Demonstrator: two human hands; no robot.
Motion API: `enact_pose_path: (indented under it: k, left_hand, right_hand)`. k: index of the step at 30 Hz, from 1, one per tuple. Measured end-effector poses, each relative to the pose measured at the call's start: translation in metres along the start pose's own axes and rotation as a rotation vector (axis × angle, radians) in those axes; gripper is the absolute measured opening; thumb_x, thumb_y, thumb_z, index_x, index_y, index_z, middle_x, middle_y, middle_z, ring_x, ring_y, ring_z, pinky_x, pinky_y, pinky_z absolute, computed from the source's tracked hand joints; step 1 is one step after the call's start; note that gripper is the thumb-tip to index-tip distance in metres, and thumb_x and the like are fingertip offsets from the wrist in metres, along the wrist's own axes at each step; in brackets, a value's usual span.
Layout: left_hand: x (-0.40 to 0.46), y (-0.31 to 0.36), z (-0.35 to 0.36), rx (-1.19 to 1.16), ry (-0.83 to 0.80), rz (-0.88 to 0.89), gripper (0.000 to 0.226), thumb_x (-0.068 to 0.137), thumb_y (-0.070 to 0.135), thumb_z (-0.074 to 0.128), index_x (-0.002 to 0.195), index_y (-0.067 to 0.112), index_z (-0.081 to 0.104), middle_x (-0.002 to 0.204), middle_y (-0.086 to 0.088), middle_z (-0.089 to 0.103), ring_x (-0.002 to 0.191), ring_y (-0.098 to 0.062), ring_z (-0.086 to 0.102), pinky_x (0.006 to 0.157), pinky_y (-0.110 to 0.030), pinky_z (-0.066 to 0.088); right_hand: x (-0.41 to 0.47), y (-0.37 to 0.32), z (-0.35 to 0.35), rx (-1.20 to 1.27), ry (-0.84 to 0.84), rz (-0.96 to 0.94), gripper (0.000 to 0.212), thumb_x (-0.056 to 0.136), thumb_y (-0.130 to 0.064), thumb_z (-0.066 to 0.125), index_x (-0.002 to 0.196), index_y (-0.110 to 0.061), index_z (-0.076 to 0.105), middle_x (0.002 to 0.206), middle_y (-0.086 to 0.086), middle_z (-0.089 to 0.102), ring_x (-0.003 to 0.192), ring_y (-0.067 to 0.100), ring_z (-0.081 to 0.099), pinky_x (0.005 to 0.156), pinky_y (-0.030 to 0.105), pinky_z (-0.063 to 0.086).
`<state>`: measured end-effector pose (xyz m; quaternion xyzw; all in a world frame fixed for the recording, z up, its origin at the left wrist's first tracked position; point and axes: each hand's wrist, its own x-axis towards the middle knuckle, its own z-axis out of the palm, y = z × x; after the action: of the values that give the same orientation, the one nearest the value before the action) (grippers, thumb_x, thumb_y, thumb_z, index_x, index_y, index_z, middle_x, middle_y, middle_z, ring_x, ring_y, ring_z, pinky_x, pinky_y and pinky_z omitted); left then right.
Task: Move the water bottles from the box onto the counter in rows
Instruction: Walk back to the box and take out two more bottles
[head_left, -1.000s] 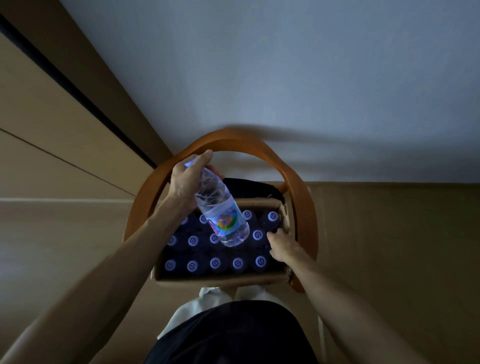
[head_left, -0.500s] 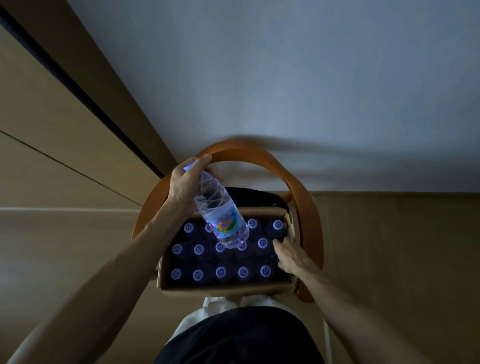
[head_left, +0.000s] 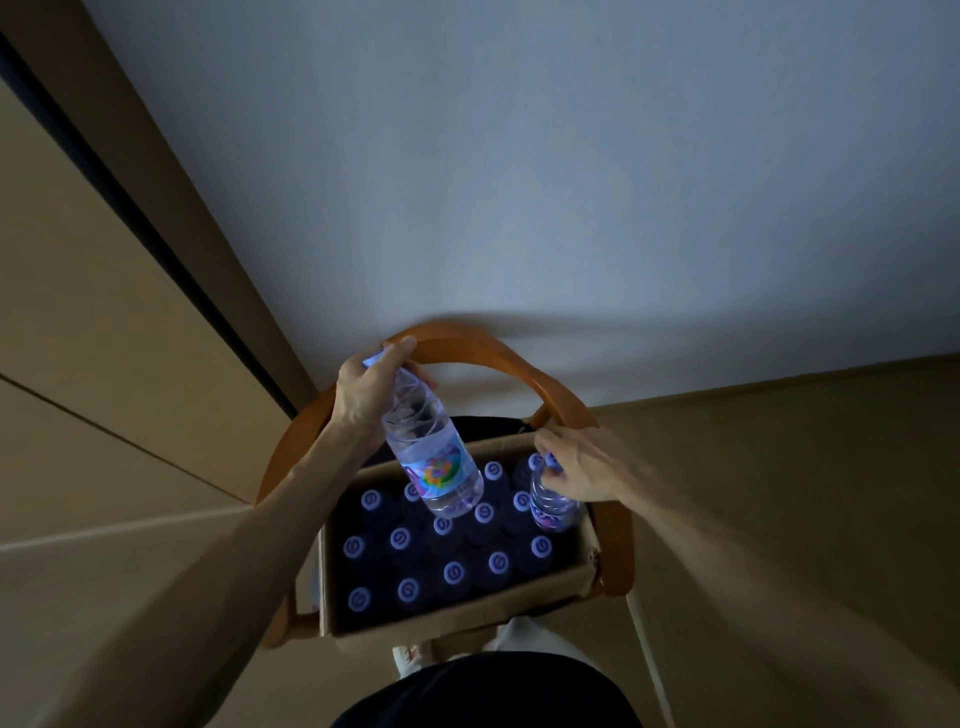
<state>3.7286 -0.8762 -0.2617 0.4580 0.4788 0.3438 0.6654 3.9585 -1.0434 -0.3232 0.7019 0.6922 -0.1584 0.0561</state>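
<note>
Fingers (head_left: 395, 353) around raised bottle (head_left: 431, 457)

A clear water bottle (head_left: 434, 457) with a rainbow-coloured label hung tilted above the box (head_left: 457, 621), cap end up and away, base over the middle rows. A 2nd bottle (head_left: 550, 501) stood partly lifted out at the box's far right corner. The open cardboard box sat on a chair seat, filled with upright bottles (head_left: 447, 551) showing pale caps in rows.
</note>
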Motion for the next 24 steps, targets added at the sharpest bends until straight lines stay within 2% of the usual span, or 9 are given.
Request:
enact_pose_path:
  k: [3,6,9,11,14,17,20,24]
  left_hand:
    - [-0.003,0.007,-0.011,0.002,-0.023,0.019,0.03,0.08,0.035,0.073,0.058,0.016,0.069,0.068,-0.016,0.069,0.068,-0.036,0.068,0.071,-0.044,0.06]
    - [-0.007,0.016,-0.022,-0.047,-0.01,0.063,0.029,0.08,0.031,0.074,0.065,0.008,0.064,0.065,-0.018,0.066,0.065,-0.036,0.067,0.068,-0.043,0.058]
    - [-0.013,0.03,-0.031,-0.122,0.018,0.107,0.027,0.08,0.026,0.073,0.067,0.007,0.06,0.062,-0.018,0.064,0.057,-0.032,0.064,0.063,-0.041,0.055]
    - [-0.017,0.044,-0.04,-0.185,0.062,0.13,0.026,0.079,0.024,0.073,0.068,0.006,0.058,0.062,-0.017,0.062,0.057,-0.032,0.063,0.062,-0.041,0.054]
    - [-0.028,0.067,-0.053,-0.257,0.153,0.194,0.022,0.08,0.02,0.071,0.07,0.006,0.058,0.06,-0.015,0.061,0.057,-0.033,0.064,0.062,-0.041,0.054]
    - [-0.042,0.09,-0.069,-0.296,0.267,0.254,0.02,0.082,0.018,0.069,0.074,0.003,0.058,0.057,-0.015,0.062,0.055,-0.031,0.065,0.062,-0.039,0.054]
    - [-0.066,0.11,-0.09,-0.363,0.339,0.286,0.024,0.078,0.023,0.072,0.076,0.004,0.058,0.06,-0.014,0.063,0.058,-0.032,0.065,0.064,-0.04,0.055]
    - [-0.109,0.126,-0.123,-0.429,0.491,0.343,0.021,0.083,0.022,0.069,0.073,0.006,0.06,0.059,-0.011,0.064,0.058,-0.028,0.068,0.062,-0.036,0.056]
  right_hand:
    - [0.0,-0.01,-0.034,0.021,0.165,0.006,0.016,0.09,-0.041,0.048,0.099,-0.028,0.052,0.085,-0.006,0.061,0.061,0.015,0.053,0.058,0.028,0.043]
    - [0.003,-0.021,-0.067,0.067,0.413,0.029,0.018,0.089,-0.038,0.052,0.096,-0.022,0.058,0.087,-0.002,0.068,0.067,0.024,0.059,0.059,0.031,0.043]
    - [0.015,-0.036,-0.1,0.125,0.655,-0.012,0.017,0.092,-0.027,0.061,0.088,-0.011,0.06,0.074,0.006,0.067,0.062,0.033,0.06,0.055,0.035,0.044]
    - [0.025,-0.047,-0.123,0.174,0.789,-0.028,0.022,0.093,-0.024,0.063,0.082,-0.006,0.058,0.064,0.007,0.061,0.054,0.033,0.057,0.051,0.035,0.042]
    - [0.042,-0.063,-0.158,0.247,0.872,-0.057,0.028,0.096,-0.027,0.06,0.081,-0.004,0.057,0.059,0.005,0.059,0.051,0.028,0.056,0.05,0.036,0.043]
    - [0.06,-0.083,-0.19,0.309,0.936,-0.139,0.029,0.096,-0.028,0.06,0.079,-0.004,0.057,0.057,0.005,0.058,0.05,0.028,0.056,0.05,0.032,0.041]
    - [0.076,-0.112,-0.218,0.359,0.937,-0.279,0.031,0.096,-0.031,0.057,0.076,-0.007,0.053,0.056,0.002,0.055,0.049,0.025,0.053,0.05,0.027,0.034]
    - [0.093,-0.162,-0.248,0.404,0.941,-0.471,0.031,0.095,-0.033,0.057,0.072,-0.018,0.042,0.054,-0.005,0.046,0.045,0.016,0.04,0.046,0.02,0.022]
